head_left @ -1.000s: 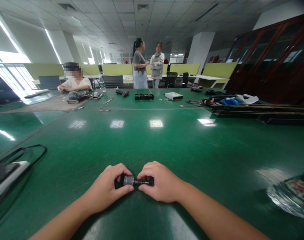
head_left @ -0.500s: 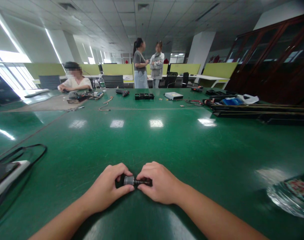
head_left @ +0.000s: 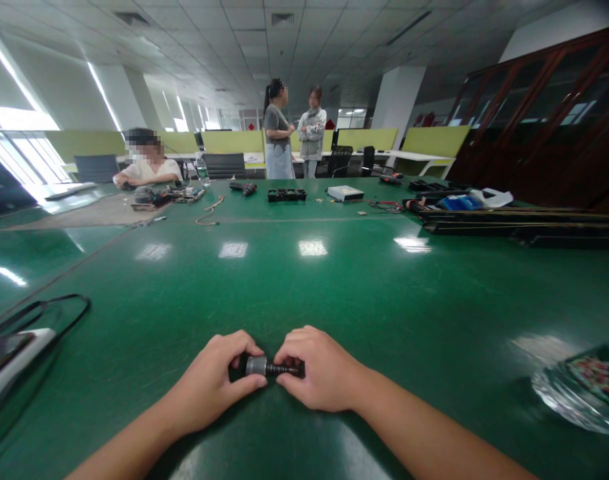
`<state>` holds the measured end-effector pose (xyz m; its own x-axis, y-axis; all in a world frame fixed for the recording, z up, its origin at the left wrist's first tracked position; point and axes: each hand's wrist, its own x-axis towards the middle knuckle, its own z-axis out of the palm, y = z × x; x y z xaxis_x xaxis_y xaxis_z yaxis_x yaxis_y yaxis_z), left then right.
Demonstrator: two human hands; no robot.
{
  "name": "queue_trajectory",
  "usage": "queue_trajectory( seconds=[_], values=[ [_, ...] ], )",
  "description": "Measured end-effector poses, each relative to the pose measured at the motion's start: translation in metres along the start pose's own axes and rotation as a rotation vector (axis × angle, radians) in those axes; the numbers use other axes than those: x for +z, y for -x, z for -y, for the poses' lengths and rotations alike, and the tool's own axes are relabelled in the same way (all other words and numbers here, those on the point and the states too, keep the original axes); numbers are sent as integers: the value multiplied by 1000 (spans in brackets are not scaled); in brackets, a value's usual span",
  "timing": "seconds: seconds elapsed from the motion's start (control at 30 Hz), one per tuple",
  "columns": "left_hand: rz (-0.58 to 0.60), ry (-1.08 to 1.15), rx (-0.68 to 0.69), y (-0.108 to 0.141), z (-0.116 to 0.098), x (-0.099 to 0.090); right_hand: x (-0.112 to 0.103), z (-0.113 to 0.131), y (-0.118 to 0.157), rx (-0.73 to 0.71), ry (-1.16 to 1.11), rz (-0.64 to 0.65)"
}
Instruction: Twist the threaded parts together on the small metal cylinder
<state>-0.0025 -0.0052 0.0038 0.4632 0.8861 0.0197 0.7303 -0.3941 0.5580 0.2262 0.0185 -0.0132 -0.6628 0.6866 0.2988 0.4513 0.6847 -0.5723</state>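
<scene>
Left hand [head_left: 218, 371] gripped a grey cylinder [head_left: 257, 365], thumb and fingers around it; dark shaft [head_left: 280, 369] ran between the hands; right hand [head_left: 323, 371] pinched about the shaft (contact partly hidden). Keeping both grips aligned seemed best.

Left grip [head_left: 224, 370] curled; right grip [head_left: 320, 370] curled opposite, near; bare forearms [head_left: 429, 427] angled inward
</scene>
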Motion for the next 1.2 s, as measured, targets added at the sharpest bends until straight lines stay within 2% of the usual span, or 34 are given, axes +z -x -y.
queue_trajectory(
  seconds=[0.53,0.77,0.9,1.2],
  values=[
    [11,-6,-9,0,-3,-3,2,-4,0,-3,49,-17],
    [26,-8,-29,-1,-6,-5,-14,-14,3,-34,100,37],
    [19,2,-48,-2,-6,-5,-24,-23,5,41,118,28],
    [2,2,-42,-2,-1,-2,-19,-18,4,4,94,22]
  ],
)
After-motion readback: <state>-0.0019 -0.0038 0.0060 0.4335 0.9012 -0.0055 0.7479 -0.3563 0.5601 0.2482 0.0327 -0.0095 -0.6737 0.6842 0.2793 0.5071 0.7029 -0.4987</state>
